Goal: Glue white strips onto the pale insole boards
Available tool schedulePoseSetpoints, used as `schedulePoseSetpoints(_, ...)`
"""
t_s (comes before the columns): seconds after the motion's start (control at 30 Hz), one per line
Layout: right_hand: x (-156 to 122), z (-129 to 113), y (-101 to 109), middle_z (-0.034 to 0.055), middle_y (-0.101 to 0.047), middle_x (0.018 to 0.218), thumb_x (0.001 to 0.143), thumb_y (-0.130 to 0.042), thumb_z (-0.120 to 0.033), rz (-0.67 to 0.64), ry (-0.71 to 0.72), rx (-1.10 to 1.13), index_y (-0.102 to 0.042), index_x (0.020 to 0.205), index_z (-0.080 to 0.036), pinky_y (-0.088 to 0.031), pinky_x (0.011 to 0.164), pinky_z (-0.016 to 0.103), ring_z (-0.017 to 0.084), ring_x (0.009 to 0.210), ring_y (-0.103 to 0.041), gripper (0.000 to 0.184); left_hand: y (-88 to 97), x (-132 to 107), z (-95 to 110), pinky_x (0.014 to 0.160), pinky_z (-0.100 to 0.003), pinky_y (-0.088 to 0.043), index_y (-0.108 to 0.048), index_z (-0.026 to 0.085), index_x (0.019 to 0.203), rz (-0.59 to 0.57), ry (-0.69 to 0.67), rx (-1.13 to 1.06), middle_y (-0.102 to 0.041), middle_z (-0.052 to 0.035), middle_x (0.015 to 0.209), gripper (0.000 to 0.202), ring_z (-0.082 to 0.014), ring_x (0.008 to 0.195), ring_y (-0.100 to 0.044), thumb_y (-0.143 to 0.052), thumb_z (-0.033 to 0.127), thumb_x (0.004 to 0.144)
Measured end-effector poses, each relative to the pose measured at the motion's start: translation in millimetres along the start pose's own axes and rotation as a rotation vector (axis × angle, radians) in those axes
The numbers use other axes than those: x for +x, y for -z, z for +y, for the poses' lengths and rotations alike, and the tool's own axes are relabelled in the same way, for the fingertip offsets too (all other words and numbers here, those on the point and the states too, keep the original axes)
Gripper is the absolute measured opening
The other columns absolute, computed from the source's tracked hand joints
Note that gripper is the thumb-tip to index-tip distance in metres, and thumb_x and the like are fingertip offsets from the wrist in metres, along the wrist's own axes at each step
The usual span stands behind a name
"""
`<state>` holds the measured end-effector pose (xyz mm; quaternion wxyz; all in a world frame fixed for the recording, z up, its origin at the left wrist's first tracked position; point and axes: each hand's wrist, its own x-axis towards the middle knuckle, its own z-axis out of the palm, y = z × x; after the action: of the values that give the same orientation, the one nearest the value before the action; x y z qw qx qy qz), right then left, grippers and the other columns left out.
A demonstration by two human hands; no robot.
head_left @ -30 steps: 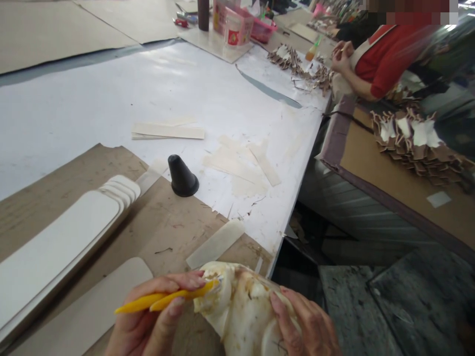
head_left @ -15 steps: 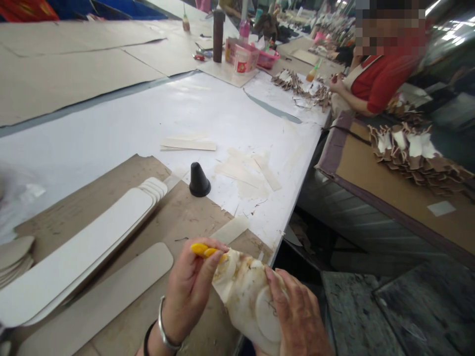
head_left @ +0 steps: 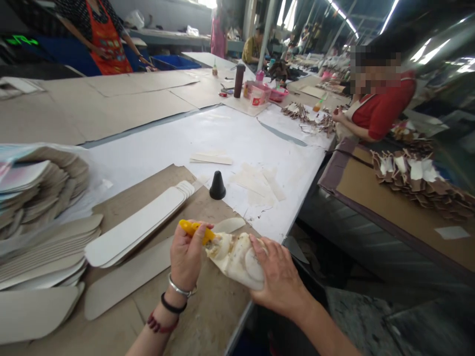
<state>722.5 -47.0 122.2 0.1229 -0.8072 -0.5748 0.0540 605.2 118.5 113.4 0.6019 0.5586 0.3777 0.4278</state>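
My left hand (head_left: pixel 189 249) is closed around a yellow handle (head_left: pixel 195 230) with fingers and thumb. The handle's far end is at the mouth of a stained white plastic bottle (head_left: pixel 237 257); what is on that end is hard to make out. My right hand (head_left: pixel 278 269) wraps around the base of the bottle, which lies tilted with its mouth toward my left hand. Both hands are above the table's near edge. Beyond them a black cone (head_left: pixel 217 186) stands upright. Long pale rounded strips (head_left: pixel 137 225) lie stacked to the left, with a single strip (head_left: pixel 126 279) nearer me.
More pale pieces (head_left: pixel 48 252) and a plastic bag of pieces (head_left: pixel 48 188) lie on the left. Thin scraps (head_left: pixel 258 183) lie on the white table surface (head_left: pixel 159 143). At the right, brown pieces (head_left: pixel 419 173) rest on a board. A co-worker in red (head_left: pixel 389 109) sits beyond it.
The view has tilted upward, bringing more of the room and the left pile into sight. More of the yellow handle shows outside the bottle's mouth. Both hands keep their holds.
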Motion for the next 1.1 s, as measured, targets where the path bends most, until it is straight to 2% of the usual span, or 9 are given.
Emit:
schedulePoseSetpoints(0.2,26,19,6,0.0138,-0.04,0.125,0.056,-0.061,-0.029,-0.111,0.154,-0.01,-0.027,0.138,-0.017,-0.032,0.096,0.045,0.029,0.112,-0.039,0.089,22.9,6,1,0.073,-0.036,-0.05,-0.046,0.019,0.086,0.082,0.048,-0.013,-0.063,-0.0029,0.078,0.023,-0.0184,0.078,-0.062,-0.057,0.037,0.078)
schedulePoseSetpoints(0.33,32,18,7,0.0135,-0.045,0.124,0.058,-0.067,-0.035,-0.039,0.191,-0.046,-0.033,0.135,-0.017,-0.033,0.097,0.048,0.031,0.115,-0.04,0.086,23.0,4,-1,0.072,-0.036,-0.049,-0.049,0.018,0.084,0.044,0.033,0.013,-0.064,-0.0052,0.08,0.024,-0.0192,0.078,-0.06,-0.059,0.038,0.076)
schedulePoseSetpoints(0.5,61,-21,-1,0.0137,-0.054,0.112,0.076,-0.06,-0.022,0.221,0.224,0.075,-0.051,0.116,-0.013,-0.041,0.091,0.044,0.027,0.106,-0.047,0.042,11.0,-7,-7,0.087,-0.043,-0.044,-0.052,0.019,0.099,-0.043,-0.009,0.061,-0.059,-0.0106,0.111,0.026,-0.0227,0.097,-0.058,-0.052,0.038,0.082)
schedulePoseSetpoints(0.7,98,-63,-25,0.0054,-0.06,0.084,0.079,-0.051,-0.01,0.12,0.27,0.371,-0.058,0.086,-0.015,-0.046,0.075,0.035,0.02,0.08,-0.053,0.012,10.7,-22,-2,0.108,-0.048,-0.021,-0.043,0.018,0.12,-0.24,-0.078,0.222,-0.044,-0.0143,0.133,0.039,-0.0242,0.128,-0.034,-0.038,0.039,0.088)
schedulePoseSetpoints(0.8,102,-62,-27,0.0039,-0.058,0.078,0.077,-0.055,-0.017,0.122,0.233,0.342,-0.056,0.077,-0.016,-0.044,0.072,0.034,0.02,0.077,-0.053,0.001,42.5,-15,-3,0.107,-0.045,-0.026,-0.034,0.016,0.128,-0.331,-0.149,0.406,-0.037,-0.0154,0.138,0.052,-0.023,0.128,-0.033,-0.04,0.045,0.085)
schedulePoseSetpoints(0.9,100,-59,-21,0.0039,-0.057,0.079,0.079,-0.055,-0.023,0.112,0.168,0.33,-0.055,0.077,-0.017,-0.044,0.07,0.031,0.019,0.077,-0.053,0.007,96.5,15,-6,0.109,-0.043,-0.018,-0.027,0.009,0.133,-0.168,-0.095,1.007,-0.035,-0.0174,0.14,0.068,-0.0236,0.131,-0.028,-0.044,0.049,0.081)
schedulePoseSetpoints(0.93,99,-59,-20,0.0037,-0.057,0.08,0.08,-0.054,-0.024,0.101,0.141,0.34,-0.054,0.078,-0.017,-0.043,0.068,0.029,0.018,0.077,-0.054,0.008,115.8,28,-7,0.11,-0.046,-0.012,-0.022,0.01,0.136,-0.125,-0.03,1.289,-0.03,-0.0173,0.143,0.076,-0.0258,0.134,-0.021,-0.043,0.054,0.079)
schedulePoseSetpoints(1.0,97,-60,-18,0.0032,-0.056,0.079,0.081,-0.052,-0.027,0.084,0.098,0.352,-0.054,0.079,-0.017,-0.042,0.064,0.028,0.018,0.075,-0.054,0.01,150.0,54,-9,0.105,-0.059,-0.006,-0.021,0.007,0.138,-0.107,0.034,1.41,-0.022,-0.0241,0.144,0.094,-0.0385,0.134,-0.011,-0.058,0.056,0.066)
schedulePoseSetpoints(1.1,96,-62,-18,0.0029,-0.056,0.078,0.082,-0.051,-0.029,0.057,0.057,0.345,-0.053,0.078,-0.018,-0.041,0.063,0.028,0.018,0.074,-0.054,0.013,179.2,81,-13,0.099,-0.058,-0.024,-0.03,0.006,0.134,-0.194,0.101,1.484,-0.041,-0.0267,0.131,0.097,-0.0429,0.123,-0.033,-0.064,0.052,0.055)
